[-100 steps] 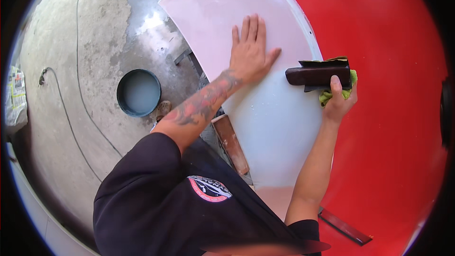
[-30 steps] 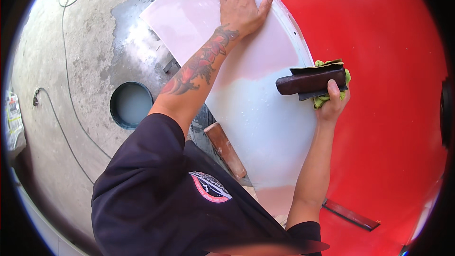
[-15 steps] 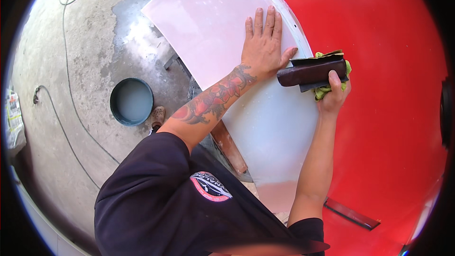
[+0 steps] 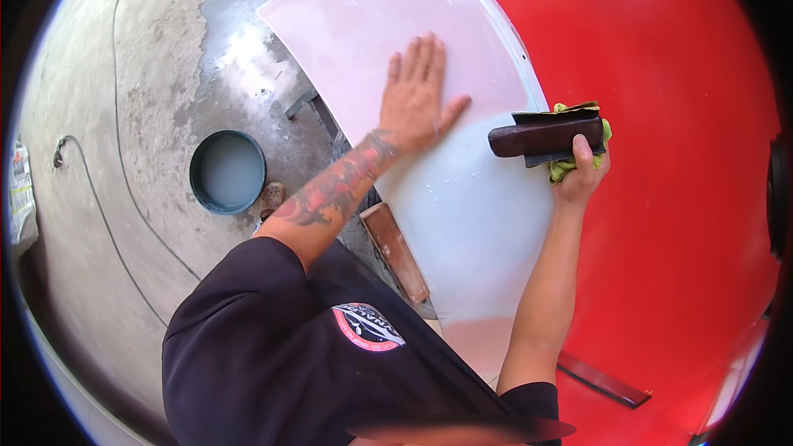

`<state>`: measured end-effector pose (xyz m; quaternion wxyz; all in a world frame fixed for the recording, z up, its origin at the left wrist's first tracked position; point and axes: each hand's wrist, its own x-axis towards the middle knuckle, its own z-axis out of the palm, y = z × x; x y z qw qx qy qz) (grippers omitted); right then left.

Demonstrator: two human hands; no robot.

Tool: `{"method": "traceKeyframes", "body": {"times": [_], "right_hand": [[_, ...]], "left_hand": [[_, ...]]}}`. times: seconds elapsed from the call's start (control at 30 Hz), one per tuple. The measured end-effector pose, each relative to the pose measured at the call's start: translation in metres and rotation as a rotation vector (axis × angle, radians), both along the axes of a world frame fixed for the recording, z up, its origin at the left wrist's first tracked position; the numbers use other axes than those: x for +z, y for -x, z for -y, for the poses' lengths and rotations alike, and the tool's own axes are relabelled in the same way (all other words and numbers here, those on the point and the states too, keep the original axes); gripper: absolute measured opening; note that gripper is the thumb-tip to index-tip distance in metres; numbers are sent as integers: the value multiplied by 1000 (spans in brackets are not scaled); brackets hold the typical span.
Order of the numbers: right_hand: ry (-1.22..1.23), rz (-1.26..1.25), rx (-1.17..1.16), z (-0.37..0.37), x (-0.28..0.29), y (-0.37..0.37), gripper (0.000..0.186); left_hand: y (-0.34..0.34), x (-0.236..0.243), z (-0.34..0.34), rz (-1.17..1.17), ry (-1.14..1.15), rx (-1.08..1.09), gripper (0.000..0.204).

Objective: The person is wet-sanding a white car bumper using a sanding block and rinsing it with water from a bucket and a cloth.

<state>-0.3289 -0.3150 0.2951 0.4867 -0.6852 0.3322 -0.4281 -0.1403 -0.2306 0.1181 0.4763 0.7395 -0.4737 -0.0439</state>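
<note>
My left hand (image 4: 415, 99) lies flat with its fingers stretched out on a curved white and pale pink panel (image 4: 487, 223), which looks like a car body panel. My right hand (image 4: 582, 169) is closed around a dark sanding block (image 4: 545, 139) with sandpaper wrapped about it. A yellow-green cloth (image 4: 563, 168) is bunched in the same grip, under the block. Block and cloth are held over the border where the pale panel meets a glossy red surface (image 4: 661, 198). Small water drops dot the pale panel.
A dark round basin (image 4: 228, 173) of greyish water stands on the concrete floor (image 4: 157, 116) at left, beside a shoe (image 4: 272, 196). A thin hose (image 4: 118, 116) trails across the floor. A reddish-brown board (image 4: 395, 252) sits by the panel's near edge. A dark strip (image 4: 605, 380) lies on the red surface.
My left hand has slid left and a little nearer across the panel, still flat. My right hand keeps its hold on the sanding block and cloth, almost in place.
</note>
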Motion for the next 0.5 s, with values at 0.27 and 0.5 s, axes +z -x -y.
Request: {"method": "traceKeyframes", "body": {"times": [0.27, 0.5], "right_hand": [[40, -24, 44, 3, -2, -2, 41], [56, -52, 19, 2, -3, -2, 41]], "left_hand": [[-203, -97, 39, -223, -139, 504, 92], [-153, -103, 17, -167, -99, 441, 92]]}}
